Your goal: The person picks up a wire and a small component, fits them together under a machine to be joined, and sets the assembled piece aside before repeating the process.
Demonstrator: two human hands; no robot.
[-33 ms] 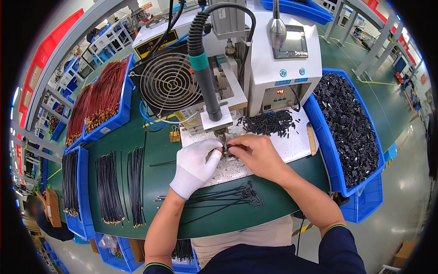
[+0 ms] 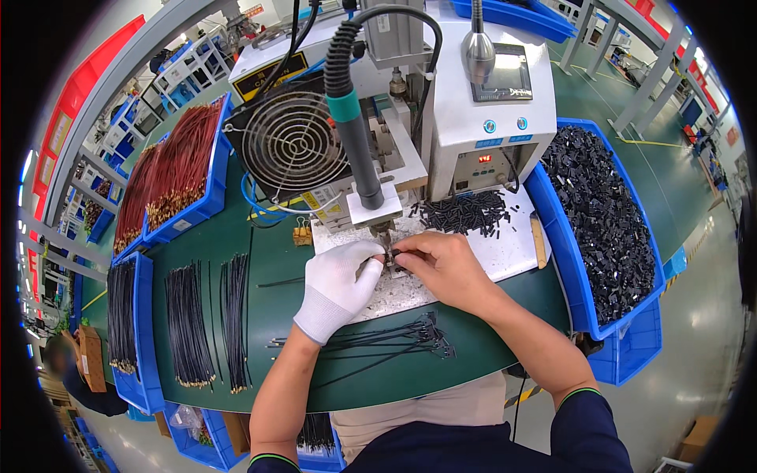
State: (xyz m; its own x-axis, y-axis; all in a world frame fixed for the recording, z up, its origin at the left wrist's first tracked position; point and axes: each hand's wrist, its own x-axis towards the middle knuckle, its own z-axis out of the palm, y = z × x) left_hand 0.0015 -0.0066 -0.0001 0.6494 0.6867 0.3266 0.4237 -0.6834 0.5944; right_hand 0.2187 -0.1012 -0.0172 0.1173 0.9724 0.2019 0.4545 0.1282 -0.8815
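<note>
My left hand [image 2: 339, 282], in a white glove with bare fingertips, is closed in a pinch at the small metal fixture [image 2: 389, 256] under the machine's head. A thin black cable [image 2: 281, 282] runs out to the left from under it. Opposite, my bare right hand [image 2: 448, 268] pinches a small black piece [image 2: 397, 253] at the same fixture. The fingers partly hide where cable and piece meet. The benchtop machine [image 2: 489, 102] stands just beyond, with a grey nozzle tube [image 2: 363, 169] pointing down close to my fingertips.
Small black sleeves [image 2: 465, 213] lie piled on the white plate beside a wooden-handled tool [image 2: 538, 240]. Finished-looking black cables [image 2: 394, 339] lie near me; bundles [image 2: 189, 327] lie left. Blue bins hold red cables [image 2: 177, 162], black cables [image 2: 122, 315] and black housings [image 2: 595, 229]. A fan guard [image 2: 296, 142] faces me.
</note>
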